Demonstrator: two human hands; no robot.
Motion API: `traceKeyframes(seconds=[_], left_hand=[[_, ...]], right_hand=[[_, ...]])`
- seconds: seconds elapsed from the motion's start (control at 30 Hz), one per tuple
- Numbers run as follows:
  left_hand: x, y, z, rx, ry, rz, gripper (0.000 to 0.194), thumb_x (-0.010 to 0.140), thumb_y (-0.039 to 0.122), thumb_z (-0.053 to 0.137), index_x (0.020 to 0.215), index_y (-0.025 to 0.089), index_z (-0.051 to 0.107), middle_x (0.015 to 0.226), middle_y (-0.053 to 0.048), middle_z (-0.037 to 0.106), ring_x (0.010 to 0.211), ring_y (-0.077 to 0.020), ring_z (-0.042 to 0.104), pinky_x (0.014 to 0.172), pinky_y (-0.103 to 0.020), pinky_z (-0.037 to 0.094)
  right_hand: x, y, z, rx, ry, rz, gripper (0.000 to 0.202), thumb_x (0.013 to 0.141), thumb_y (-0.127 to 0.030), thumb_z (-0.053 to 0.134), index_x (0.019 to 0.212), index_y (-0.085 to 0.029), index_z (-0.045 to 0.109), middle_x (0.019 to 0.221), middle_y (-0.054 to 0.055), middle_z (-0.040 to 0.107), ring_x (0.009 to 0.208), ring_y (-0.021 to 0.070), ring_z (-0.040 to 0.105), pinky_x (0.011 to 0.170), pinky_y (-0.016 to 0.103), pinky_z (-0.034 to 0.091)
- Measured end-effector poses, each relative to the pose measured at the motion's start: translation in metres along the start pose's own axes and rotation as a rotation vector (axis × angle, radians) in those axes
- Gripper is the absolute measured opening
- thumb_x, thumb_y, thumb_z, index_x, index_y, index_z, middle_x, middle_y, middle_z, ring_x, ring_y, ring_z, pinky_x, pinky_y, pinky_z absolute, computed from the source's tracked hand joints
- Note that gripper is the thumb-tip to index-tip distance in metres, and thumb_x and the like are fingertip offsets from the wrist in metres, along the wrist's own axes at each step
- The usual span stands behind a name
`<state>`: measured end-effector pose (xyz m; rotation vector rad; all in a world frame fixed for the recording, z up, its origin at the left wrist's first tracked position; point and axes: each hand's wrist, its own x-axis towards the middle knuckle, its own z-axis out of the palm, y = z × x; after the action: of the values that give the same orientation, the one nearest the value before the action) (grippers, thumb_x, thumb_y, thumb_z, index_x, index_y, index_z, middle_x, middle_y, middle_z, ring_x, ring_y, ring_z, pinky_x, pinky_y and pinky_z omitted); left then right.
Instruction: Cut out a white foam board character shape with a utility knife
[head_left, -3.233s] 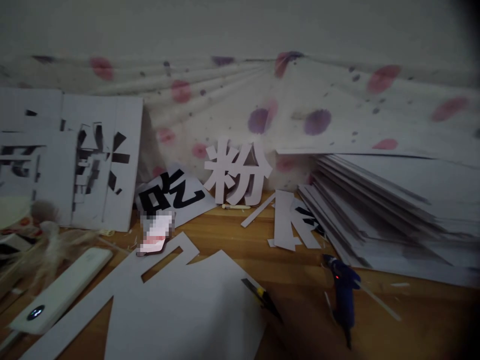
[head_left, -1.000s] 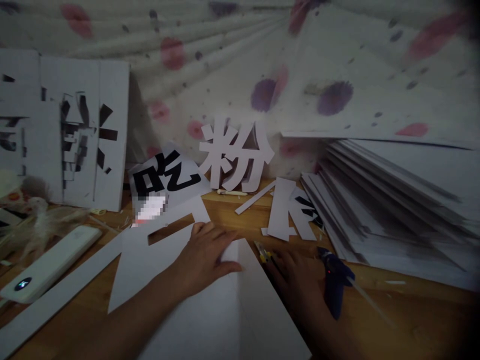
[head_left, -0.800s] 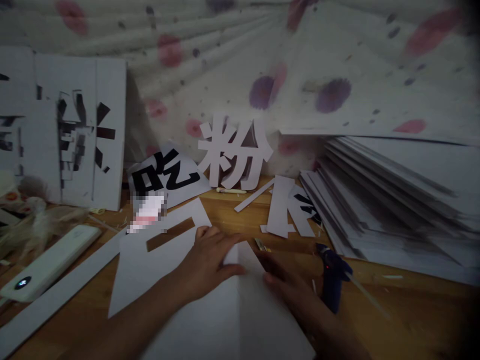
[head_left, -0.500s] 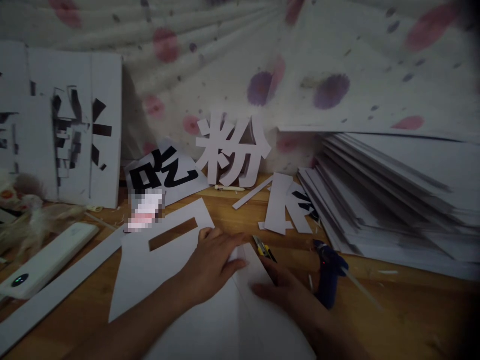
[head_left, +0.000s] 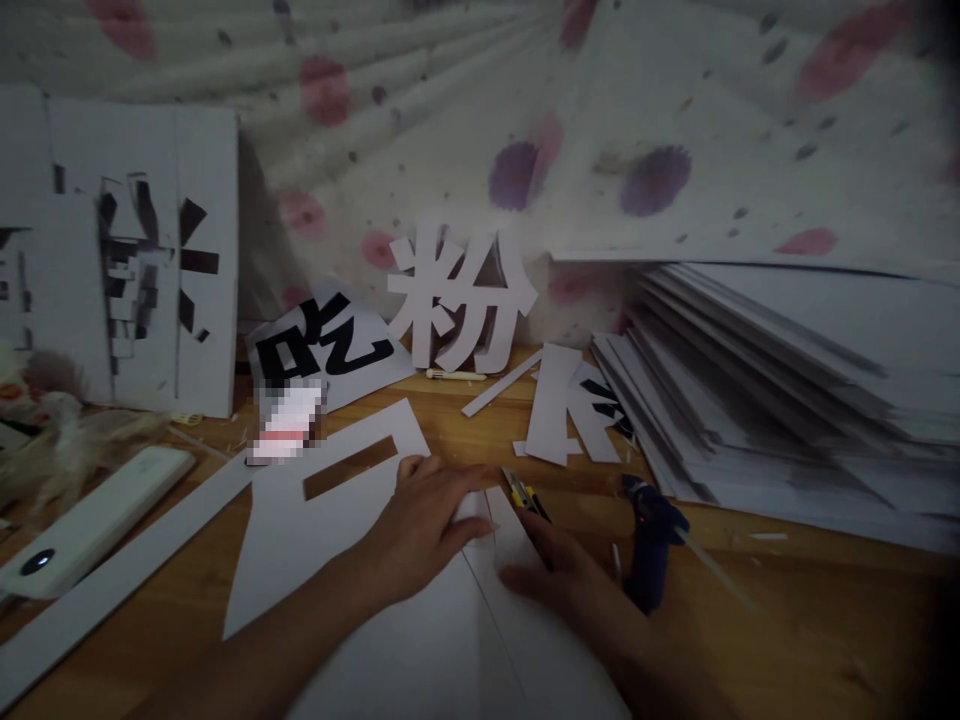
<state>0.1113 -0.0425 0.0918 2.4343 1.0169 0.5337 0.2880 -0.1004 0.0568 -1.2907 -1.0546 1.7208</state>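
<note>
L hand [head_left: 424, 520] flat, fingers spread, pressing white board [head_left: 360, 560] on table [head_left: 810, 610]; R hand [head_left: 570, 585] at its 3 o'clock, closed round knife [head_left: 525, 495], blade tip on board; glue gun [head_left: 651, 540] further at 3.

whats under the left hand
The left hand lies flat on a large white cut sheet, which lies on the wooden table. Whatever is beneath the palm or sheet is covered.

Dim room, spotted cloth [head_left: 480, 120] backdrop, wooden table [head_left: 810, 610]
</note>
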Motion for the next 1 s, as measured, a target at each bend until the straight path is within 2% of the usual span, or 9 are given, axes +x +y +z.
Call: traceKeyframes(seconds=[0.17,0.3,0.4,0.57,0.67,0.73,0.8,0.9,1.0], left_hand=[[0.004,-0.012,0.003,0.04,-0.012,0.038,0.041,0.084,0.032,0.056,0.122,0.027,0.044,0.106,0.0,0.063,0.093,-0.0208,0.048,0.083,-0.038,0.027],[0.01,-0.02,0.01,0.103,-0.013,0.074,0.037,0.086,0.033,0.052,0.12,0.022,0.046,0.096,-0.002,0.062,0.092,-0.0211,0.047,0.086,-0.04,0.028],[0.016,-0.027,0.022,0.128,-0.033,0.094,0.036,0.087,0.035,0.048,0.121,0.022,0.046,0.098,-0.004,0.06,0.094,-0.0215,0.046,0.088,-0.04,0.029],[0.021,-0.037,0.042,0.112,-0.031,0.137,0.038,0.089,0.033,0.043,0.125,0.021,0.042,0.096,-0.005,0.058,0.093,-0.0211,0.046,0.087,-0.039,0.033],[0.021,-0.041,0.042,0.092,-0.036,0.151,0.04,0.089,0.032,0.043,0.127,0.021,0.04,0.094,-0.005,0.058,0.091,-0.0207,0.047,0.086,-0.04,0.034],[0.019,-0.043,0.04,0.075,-0.047,0.162,0.04,0.089,0.031,0.043,0.128,0.022,0.038,0.095,-0.005,0.058,0.091,-0.0206,0.048,0.086,-0.039,0.035],[0.015,-0.048,0.039,0.054,-0.06,0.172,0.038,0.09,0.027,0.041,0.128,0.022,0.037,0.097,-0.005,0.058,0.092,-0.0199,0.049,0.085,-0.038,0.038],[0.006,-0.057,0.042,0.023,-0.067,0.168,0.036,0.091,0.018,0.033,0.126,0.02,0.038,0.105,-0.007,0.057,0.096,-0.0188,0.049,0.087,-0.037,0.04],[-0.006,-0.064,0.047,0.015,-0.046,0.124,0.037,0.091,0.016,0.031,0.127,0.019,0.037,0.116,-0.008,0.054,0.108,-0.019,0.046,0.095,-0.039,0.037]], right_hand=[[0.008,0.009,0.006,0.004,0.047,-0.048,0.042,0.062,-0.021,0.059,0.104,-0.021,0.058,0.092,0.002,0.068,0.087,0.0213,0.061,0.076,0.034,0.046],[0.013,0.014,0.01,0.0,0.146,-0.103,0.043,0.064,-0.022,0.058,0.107,-0.021,0.057,0.097,0.004,0.067,0.091,0.0233,0.061,0.08,0.037,0.046],[0.016,0.021,0.008,-0.075,0.196,-0.115,0.047,0.067,-0.025,0.055,0.113,-0.021,0.054,0.107,0.007,0.065,0.097,0.0252,0.059,0.082,0.04,0.045],[0.024,0.04,0.008,-0.46,0.37,-0.201,0.059,0.069,-0.027,0.049,0.126,-0.017,0.043,0.122,0.012,0.055,0.115,0.026,0.048,0.097,0.045,0.034],[0.023,0.037,0.008,-0.707,0.366,-0.222,0.062,0.076,-0.034,0.045,0.133,-0.014,0.033,0.132,0.014,0.046,0.123,0.0246,0.04,0.101,0.043,0.03],[0.017,0.028,0.002,-0.829,0.315,-0.166,0.053,0.081,-0.04,0.043,0.129,-0.018,0.039,0.124,0.013,0.054,0.115,0.0255,0.049,0.093,0.042,0.037],[0.012,0.017,-0.009,-0.937,0.337,-0.117,0.036,0.084,-0.042,0.039,0.109,-0.022,0.056,0.099,0.009,0.066,0.094,0.0249,0.06,0.08,0.039,0.044],[0.01,0.012,-0.027,-1.186,0.48,-0.217,0.033,0.084,-0.041,0.043,0.102,-0.018,0.057,0.1,0.012,0.061,0.095,0.0273,0.056,0.08,0.04,0.043],[0.016,0.02,-0.034,-1.371,0.535,-0.226,0.035,0.079,-0.038,0.051,0.105,-0.014,0.056,0.103,0.015,0.057,0.099,0.0315,0.051,0.08,0.044,0.042]])
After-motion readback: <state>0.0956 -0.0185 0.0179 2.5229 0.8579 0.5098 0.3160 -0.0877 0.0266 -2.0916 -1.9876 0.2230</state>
